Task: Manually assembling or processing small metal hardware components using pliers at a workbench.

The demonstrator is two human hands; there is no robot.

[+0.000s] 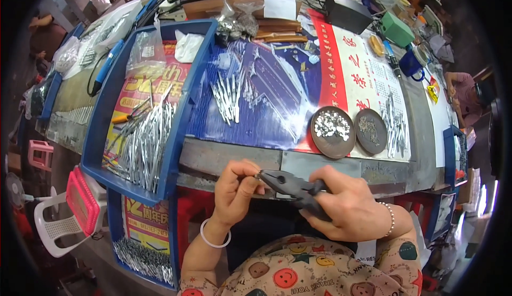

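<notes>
My right hand (346,202) is wrapped round the handles of a pair of dark pliers (285,183), whose jaws point left. At the jaw tips, my left hand (234,192) pinches something small; the fingers mostly cover it, so its kind cannot be made out. Both hands are just in front of the table's near edge. Beyond them sit a round brown dish (333,150) of small shiny silver pieces and a second brown dish (374,148) of fine, chain-like bits. Slim silver metal pieces lie in a pile (228,97) on the blue poster and in another pile (394,128) at right.
A blue tray (92,149) at left holds many slim metal pieces (146,146) and an orange-handled tool. Under it is a lower blue tray (114,232). A blue mug (409,64), a green box (397,29) and a black box (348,13) stand far right. Another person (466,96) sits at right.
</notes>
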